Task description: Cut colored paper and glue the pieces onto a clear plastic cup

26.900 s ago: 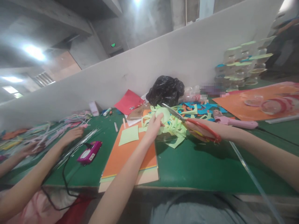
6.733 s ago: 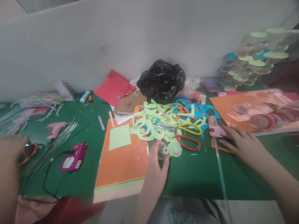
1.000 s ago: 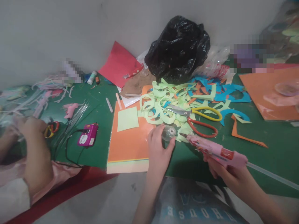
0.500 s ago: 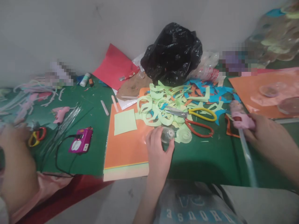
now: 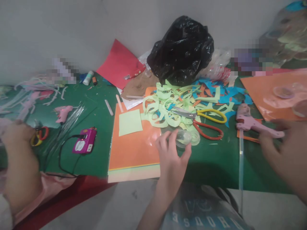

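Pinching clear rounded plastic [image 5: 183, 138] with left hand [image 5: 171, 159], right hand [image 5: 286, 153] blurred, grip spread around pink glue gun [image 5: 249, 123]

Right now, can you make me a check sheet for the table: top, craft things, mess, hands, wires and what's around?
Surface: green tabletop; spills, nothing seen.
Craft things: clear plastic piece; larger pink glue gun, clear stick in it.
Mess: green, blue and orange paper scraps, partly under scissors.
Hands: left hand holds the clear plastic piece; right hand at the larger pink glue gun's handle, grip too blurred to tell.
Wires: black cable by magenta box; on the larger pink glue gun, nothing seen.
Around: grey wall behind; another person's arm, left.
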Demonstrator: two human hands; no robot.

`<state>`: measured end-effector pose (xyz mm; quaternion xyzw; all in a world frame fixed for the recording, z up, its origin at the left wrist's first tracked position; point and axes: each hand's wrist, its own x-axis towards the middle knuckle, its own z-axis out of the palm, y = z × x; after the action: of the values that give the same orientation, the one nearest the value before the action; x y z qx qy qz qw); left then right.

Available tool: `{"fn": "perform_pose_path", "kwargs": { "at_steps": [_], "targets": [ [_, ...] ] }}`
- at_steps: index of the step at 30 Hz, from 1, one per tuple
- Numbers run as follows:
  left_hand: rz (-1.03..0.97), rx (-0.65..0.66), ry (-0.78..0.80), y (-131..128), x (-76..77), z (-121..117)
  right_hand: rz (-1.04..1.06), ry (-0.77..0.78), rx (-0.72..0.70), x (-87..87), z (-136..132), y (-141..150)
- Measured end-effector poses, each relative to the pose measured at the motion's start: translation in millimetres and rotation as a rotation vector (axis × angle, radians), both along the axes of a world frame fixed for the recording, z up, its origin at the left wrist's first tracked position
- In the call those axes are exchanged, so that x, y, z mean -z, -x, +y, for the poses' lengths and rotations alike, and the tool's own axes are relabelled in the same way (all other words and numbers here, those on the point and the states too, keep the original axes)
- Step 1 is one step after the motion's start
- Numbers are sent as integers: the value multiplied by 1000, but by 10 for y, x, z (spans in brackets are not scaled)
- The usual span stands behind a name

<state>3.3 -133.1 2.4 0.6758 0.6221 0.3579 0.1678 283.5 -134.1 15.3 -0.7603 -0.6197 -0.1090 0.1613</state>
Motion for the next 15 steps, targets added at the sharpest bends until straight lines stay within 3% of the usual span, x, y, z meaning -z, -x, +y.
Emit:
{"fn": "perform_pose_path", "kwargs": {
  "at_steps": [5,8,15],
  "targets": [
    [-90,86,27,-162,-175,-40,743,352,-134,-227,-150,538],
    [-146,119,73,-240,-245,-44,1024,525,-172,-256,-157,771],
    [-201,173,154,-293,-255,-46,1308,501,-167,-257,-68,929]
  ]
}}
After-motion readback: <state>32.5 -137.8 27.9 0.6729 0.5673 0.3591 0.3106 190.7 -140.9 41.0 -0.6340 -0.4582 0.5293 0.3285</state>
